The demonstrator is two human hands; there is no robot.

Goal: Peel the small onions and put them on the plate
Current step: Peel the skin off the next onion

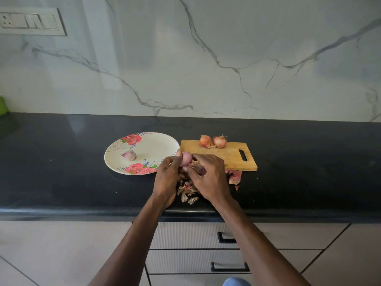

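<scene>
Both my hands hold one small pink onion (186, 158) above the counter, between the plate and the cutting board. My left hand (168, 176) grips it from the left, thumb up along its side. My right hand (208, 176) pinches its right side, fingers curled over loose skin. A peeled onion (129, 155) lies on the white plate with red roses (158, 144). Two unpeeled brown onions (205, 140) (220, 141) sit at the far edge of the wooden cutting board (231, 155).
A pile of dry onion skins (188, 195) lies on the black counter (61, 172) under my hands, with more pink peel (235, 177) by the board's near edge. Drawers with black handles (228, 267) are below the counter edge. A marble wall stands behind.
</scene>
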